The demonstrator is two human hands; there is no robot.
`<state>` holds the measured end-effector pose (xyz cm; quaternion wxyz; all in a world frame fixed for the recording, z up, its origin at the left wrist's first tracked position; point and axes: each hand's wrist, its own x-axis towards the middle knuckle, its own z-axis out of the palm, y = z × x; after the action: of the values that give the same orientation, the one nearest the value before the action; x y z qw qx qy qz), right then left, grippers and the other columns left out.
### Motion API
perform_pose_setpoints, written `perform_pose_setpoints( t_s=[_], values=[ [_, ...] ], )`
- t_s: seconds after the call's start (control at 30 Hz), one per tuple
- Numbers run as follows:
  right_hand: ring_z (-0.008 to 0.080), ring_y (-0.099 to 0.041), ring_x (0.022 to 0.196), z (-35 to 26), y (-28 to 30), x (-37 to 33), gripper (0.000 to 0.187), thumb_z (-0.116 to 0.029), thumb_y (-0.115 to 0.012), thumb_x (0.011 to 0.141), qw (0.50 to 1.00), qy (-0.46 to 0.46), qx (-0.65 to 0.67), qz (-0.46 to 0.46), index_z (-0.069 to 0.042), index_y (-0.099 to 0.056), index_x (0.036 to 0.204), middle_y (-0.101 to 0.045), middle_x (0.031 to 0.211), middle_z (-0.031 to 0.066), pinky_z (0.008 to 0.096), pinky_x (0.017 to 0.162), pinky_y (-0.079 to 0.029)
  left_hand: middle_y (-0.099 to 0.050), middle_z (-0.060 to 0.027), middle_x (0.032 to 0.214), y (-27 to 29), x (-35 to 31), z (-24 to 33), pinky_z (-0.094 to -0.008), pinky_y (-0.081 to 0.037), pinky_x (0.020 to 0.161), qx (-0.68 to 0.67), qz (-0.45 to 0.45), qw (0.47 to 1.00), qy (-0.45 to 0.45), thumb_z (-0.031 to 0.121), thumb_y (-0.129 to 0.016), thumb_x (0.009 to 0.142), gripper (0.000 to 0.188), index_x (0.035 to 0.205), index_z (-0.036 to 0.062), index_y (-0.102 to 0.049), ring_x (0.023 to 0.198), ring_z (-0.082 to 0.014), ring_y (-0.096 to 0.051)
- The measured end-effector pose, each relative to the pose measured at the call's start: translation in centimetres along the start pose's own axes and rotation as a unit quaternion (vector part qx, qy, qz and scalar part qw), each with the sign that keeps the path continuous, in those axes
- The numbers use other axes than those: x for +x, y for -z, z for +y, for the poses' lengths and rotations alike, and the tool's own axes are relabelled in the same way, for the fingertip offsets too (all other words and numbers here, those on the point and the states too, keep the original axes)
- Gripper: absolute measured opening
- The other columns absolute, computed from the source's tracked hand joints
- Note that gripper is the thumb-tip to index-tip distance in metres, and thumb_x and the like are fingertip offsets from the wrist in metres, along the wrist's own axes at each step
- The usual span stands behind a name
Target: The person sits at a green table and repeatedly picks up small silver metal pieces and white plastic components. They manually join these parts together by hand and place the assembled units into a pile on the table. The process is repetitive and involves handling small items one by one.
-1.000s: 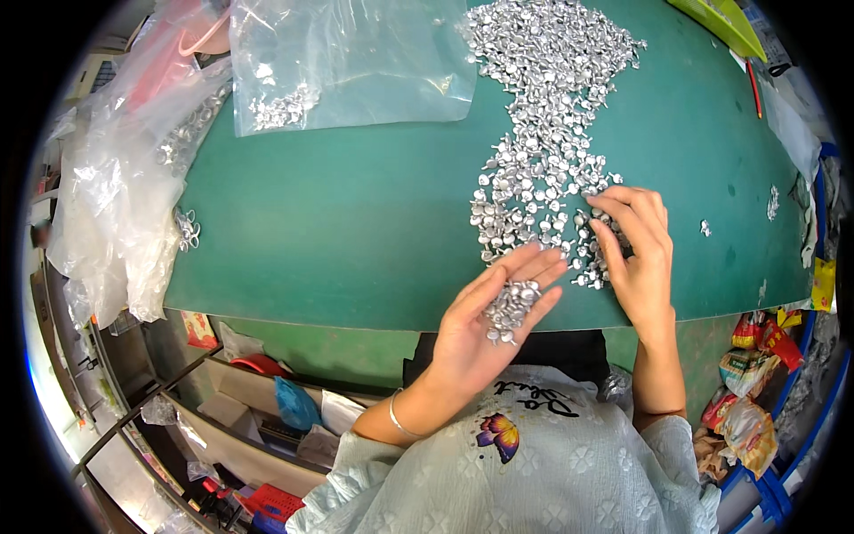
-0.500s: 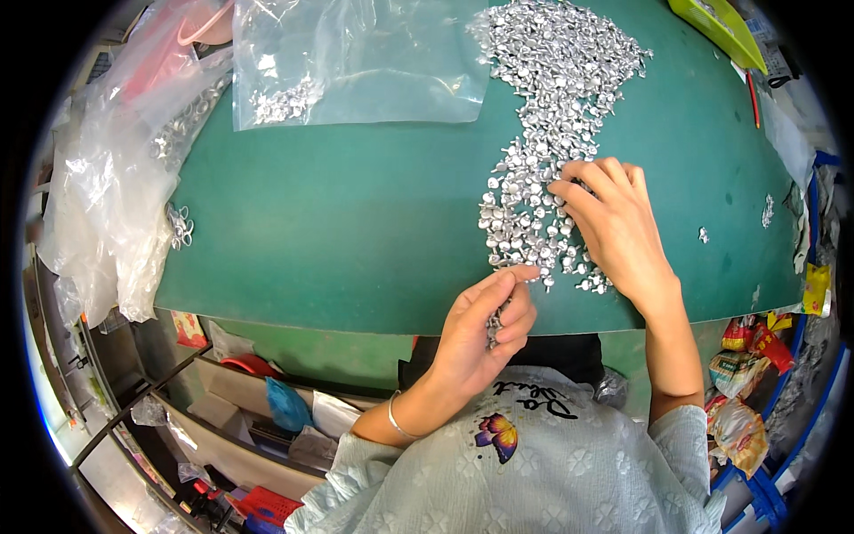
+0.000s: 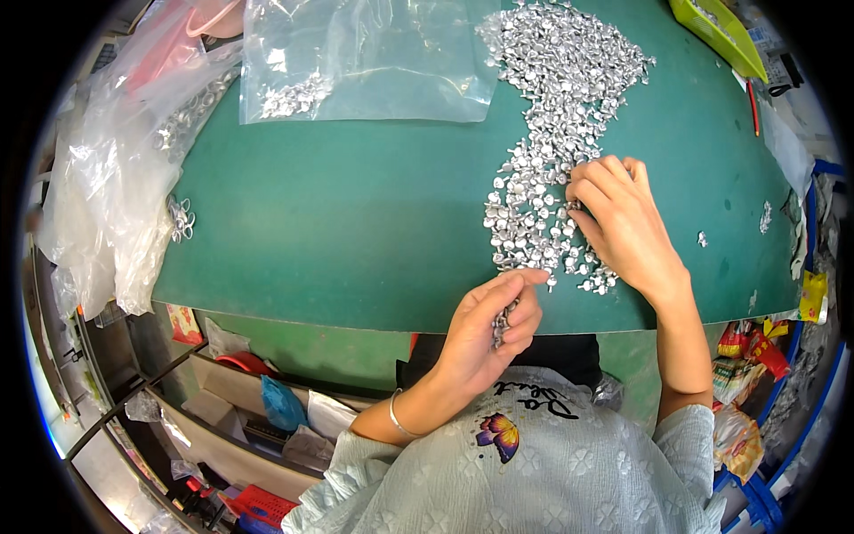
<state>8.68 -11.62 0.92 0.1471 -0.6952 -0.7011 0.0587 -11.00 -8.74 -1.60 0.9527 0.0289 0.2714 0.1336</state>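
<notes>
A long heap of small silver metal pieces [image 3: 569, 62], with round flat heads and short stems, spreads down the green table. My left hand [image 3: 489, 325] is at the table's near edge, below the heap. Its fingers are curled round several of these pieces, which show in the palm; thumb and forefinger point at the lowest pieces. At the heap's right side, my right hand [image 3: 627, 218] is bent down with fingers curled and pressed together among the pieces. What lies between its fingertips is too hidden to make out.
A clear plastic bag [image 3: 400, 80] with more silver pieces lies at the back. Another bag [image 3: 107, 196] hangs over the left edge, beside some metal rings [image 3: 181, 220]. A yellow-green tray [image 3: 734, 44] and red pencil [image 3: 753, 109] are back right. Loose pieces [image 3: 702, 238] lie at right.
My right hand has drawn slightly to the right, and its fingers are closer together. The left hand has shifted a little right, still closed on the pieces.
</notes>
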Motion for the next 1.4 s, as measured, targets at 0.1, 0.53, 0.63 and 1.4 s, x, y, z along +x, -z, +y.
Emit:
perform_pose_setpoints(
  t_s=[0.1, 0.53, 0.63, 1.4],
  values=[
    [0.0231, -0.048, 0.084, 0.4, -0.5, -0.5, 0.015, -0.002, -0.064, 0.069, 0.997, -0.007, 0.060, 0.043, -0.004, -0.054, 0.079, -0.054, 0.086, 0.0060, 0.0347, 0.079, -0.035, -0.035, 0.0021, 0.061, -0.1, 0.0, -0.1, -0.0165, -0.022, 0.037, 0.002, -0.003, 1.000, 0.001, 0.017, -0.040, 0.093, 0.025, 0.105, 0.0005, -0.054, 0.050, -0.0050, -0.031],
    [0.0140, -0.053, 0.067, -3.3, 2.3, -3.8, 0.017, 0.005, -0.066, 0.065, 0.894, -0.095, 0.427, 0.097, 0.000, -0.062, 0.081, -0.060, 0.073, 0.0058, 0.0254, 0.059, -0.040, -0.045, 0.0055, 0.063, -3.0, 0.6, -1.4, -0.0161, -0.029, 0.046, 0.226, 0.019, 0.953, -0.203, 0.001, -0.063, 0.078, 0.020, 0.098, 0.0019, -0.062, 0.055, -0.0006, -0.038],
    [0.0148, -0.053, 0.068, -3.8, 3.0, -4.4, 0.018, 0.005, -0.066, 0.065, 0.891, -0.087, 0.431, 0.109, 0.001, -0.062, 0.082, -0.060, 0.074, 0.0071, 0.0261, 0.059, -0.040, -0.047, 0.0050, 0.064, -3.6, 0.4, -1.7, -0.0164, -0.031, 0.051, 0.274, 0.013, 0.935, -0.226, 0.000, -0.062, 0.078, 0.016, 0.094, 0.0009, -0.064, 0.058, -0.0013, -0.039],
    [0.0073, -0.051, 0.071, 5.6, 4.3, 3.9, 0.020, -0.016, -0.065, 0.078, 0.868, -0.238, 0.381, 0.209, -0.001, -0.062, 0.091, -0.059, 0.081, 0.0020, 0.0223, 0.064, -0.043, -0.047, 0.0029, 0.064, -2.5, 0.9, -0.9, -0.0186, -0.024, 0.044, 0.173, 0.072, 0.966, -0.180, 0.004, -0.059, 0.082, 0.016, 0.096, -0.0044, -0.060, 0.051, -0.0032, -0.034]
  ],
)
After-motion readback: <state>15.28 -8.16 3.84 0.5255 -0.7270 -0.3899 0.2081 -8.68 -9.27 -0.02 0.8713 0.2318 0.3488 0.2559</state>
